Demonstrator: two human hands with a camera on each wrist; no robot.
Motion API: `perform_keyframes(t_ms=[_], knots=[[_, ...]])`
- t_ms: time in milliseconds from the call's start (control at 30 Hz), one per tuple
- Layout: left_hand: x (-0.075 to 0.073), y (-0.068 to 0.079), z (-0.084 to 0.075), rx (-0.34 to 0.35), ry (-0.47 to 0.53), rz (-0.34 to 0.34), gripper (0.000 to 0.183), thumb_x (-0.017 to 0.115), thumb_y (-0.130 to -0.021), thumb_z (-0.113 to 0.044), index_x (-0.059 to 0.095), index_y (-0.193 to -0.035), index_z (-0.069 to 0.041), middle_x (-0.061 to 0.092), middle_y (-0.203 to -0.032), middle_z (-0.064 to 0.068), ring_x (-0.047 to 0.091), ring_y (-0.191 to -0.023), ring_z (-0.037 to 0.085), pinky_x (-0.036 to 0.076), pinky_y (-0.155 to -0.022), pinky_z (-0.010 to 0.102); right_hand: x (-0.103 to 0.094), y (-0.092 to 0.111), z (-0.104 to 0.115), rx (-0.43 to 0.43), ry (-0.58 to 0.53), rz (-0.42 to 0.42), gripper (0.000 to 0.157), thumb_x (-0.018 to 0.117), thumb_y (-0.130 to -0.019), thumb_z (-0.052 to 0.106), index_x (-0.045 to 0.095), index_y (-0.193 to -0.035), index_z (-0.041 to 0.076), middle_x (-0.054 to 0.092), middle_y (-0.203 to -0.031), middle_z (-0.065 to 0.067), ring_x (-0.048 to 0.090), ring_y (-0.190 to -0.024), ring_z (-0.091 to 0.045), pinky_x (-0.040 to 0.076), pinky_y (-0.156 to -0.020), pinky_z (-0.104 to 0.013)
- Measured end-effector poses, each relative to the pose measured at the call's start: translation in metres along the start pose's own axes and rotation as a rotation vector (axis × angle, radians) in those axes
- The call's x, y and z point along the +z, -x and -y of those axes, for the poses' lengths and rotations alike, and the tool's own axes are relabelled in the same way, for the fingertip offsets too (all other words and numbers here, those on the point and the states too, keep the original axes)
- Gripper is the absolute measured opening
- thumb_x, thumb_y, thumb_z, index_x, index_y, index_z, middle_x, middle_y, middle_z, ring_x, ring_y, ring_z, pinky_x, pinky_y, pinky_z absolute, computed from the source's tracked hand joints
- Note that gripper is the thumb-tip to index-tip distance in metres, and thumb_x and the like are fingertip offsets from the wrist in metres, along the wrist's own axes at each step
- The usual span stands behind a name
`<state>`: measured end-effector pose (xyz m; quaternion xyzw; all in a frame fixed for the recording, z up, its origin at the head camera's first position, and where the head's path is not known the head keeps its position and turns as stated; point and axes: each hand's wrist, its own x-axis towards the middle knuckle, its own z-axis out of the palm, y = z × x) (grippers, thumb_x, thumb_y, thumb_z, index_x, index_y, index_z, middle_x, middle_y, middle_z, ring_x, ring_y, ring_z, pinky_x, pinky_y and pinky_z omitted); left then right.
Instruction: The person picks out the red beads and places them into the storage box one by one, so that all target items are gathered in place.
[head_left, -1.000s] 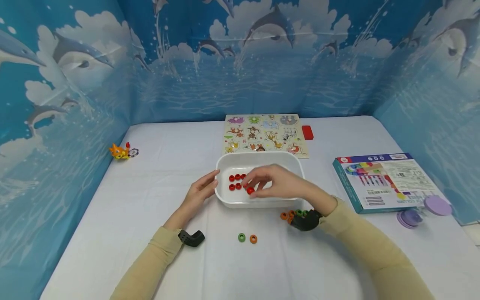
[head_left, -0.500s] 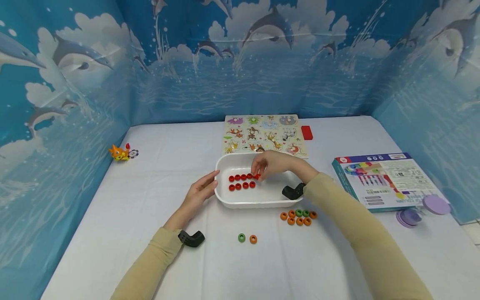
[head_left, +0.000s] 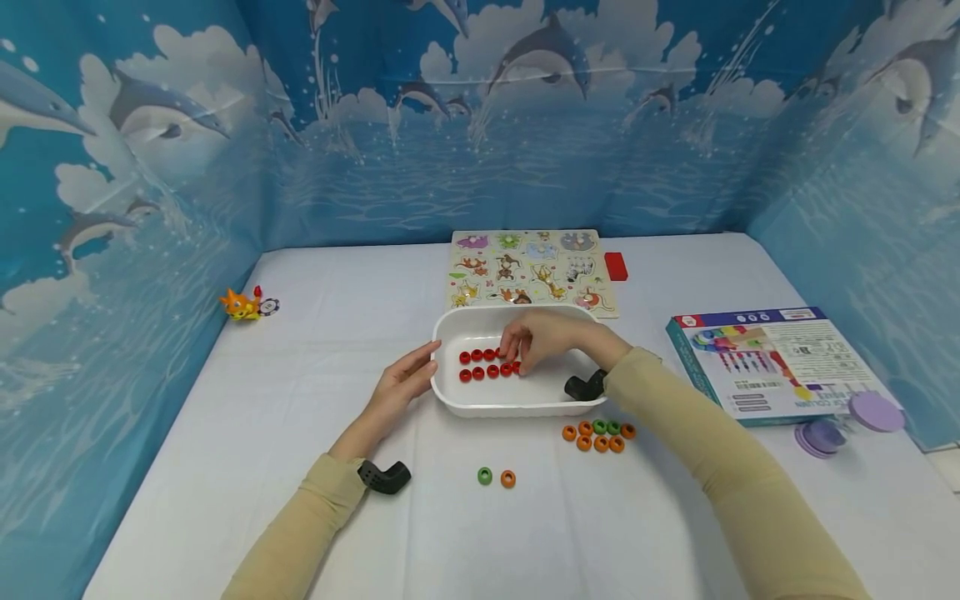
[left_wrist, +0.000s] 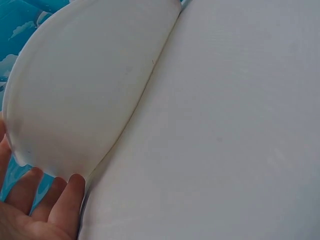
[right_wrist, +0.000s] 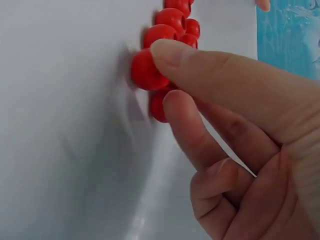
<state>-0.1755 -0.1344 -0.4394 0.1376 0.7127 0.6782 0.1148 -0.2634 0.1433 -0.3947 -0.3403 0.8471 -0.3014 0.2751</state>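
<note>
A white tray [head_left: 517, 410] holds two rows of red beads [head_left: 478, 373]. My left hand [head_left: 397, 387] lies against the tray's left end, fingers fairly straight; in the left wrist view its fingertips [left_wrist: 75, 187] touch the outer wall. My right hand [head_left: 551, 337] reaches into the tray from the right and pinches a red bead [right_wrist: 146, 72] at the right end of the front row, thumb on top of it. Its fingers partly hide the right end of the back row in the head view.
Several orange beads [head_left: 602, 444] and two green beads [head_left: 607, 427] sit in front of the tray; another green bead [head_left: 484, 476] and orange bead [head_left: 507, 479] lie nearer. Around are a puzzle board [head_left: 532, 268], a game box [head_left: 780, 367], purple lids [head_left: 876, 412] and a small toy [head_left: 242, 305].
My right hand went from over the front row to the back row's right end, then to the front row's right end, where another red bead now shows. The left hand stayed in place.
</note>
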Motion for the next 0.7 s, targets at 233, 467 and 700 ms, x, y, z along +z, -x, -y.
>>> perform_keyframes(t_ms=[233,467,700], knots=[[0.000,-0.002,-0.001,-0.003,0.003,0.013,0.045,0.051,-0.092,-0.025,0.042,-0.134,-0.012,0.033,-0.140,0.005,0.038,-0.123,0.021,0.044,-0.090,0.029,-0.021,0.033,0.018,-0.039,0.018,-0.134,0.033,0.070,-0.078,0.016,0.060,-0.108,0.007,0.062,-0.099,-0.003,0.057,-0.084,-0.013,0.049,-0.072,-0.031],[-0.013,-0.007,-0.026,0.031,-0.359,0.091,0.044,0.055,-0.089,-0.028,0.048,-0.129,-0.009,0.032,-0.140,0.010,0.034,-0.125,0.025,0.040,-0.095,0.039,-0.014,0.084,0.030,0.039,0.201,-0.318,0.040,0.063,-0.080,0.042,0.060,-0.111,0.017,0.060,-0.108,-0.003,0.055,-0.098,-0.017,0.048,-0.083,-0.040],[-0.015,-0.010,-0.061,0.195,-1.135,0.112,0.055,0.049,-0.088,-0.048,0.042,-0.135,-0.019,0.030,-0.141,0.011,0.027,-0.128,0.028,0.027,-0.103,0.047,0.018,0.110,0.026,0.101,0.509,-0.467,0.064,0.051,-0.080,0.060,0.049,-0.128,0.018,0.038,-0.137,-0.008,0.027,-0.128,-0.029,0.018,-0.103,-0.055]])
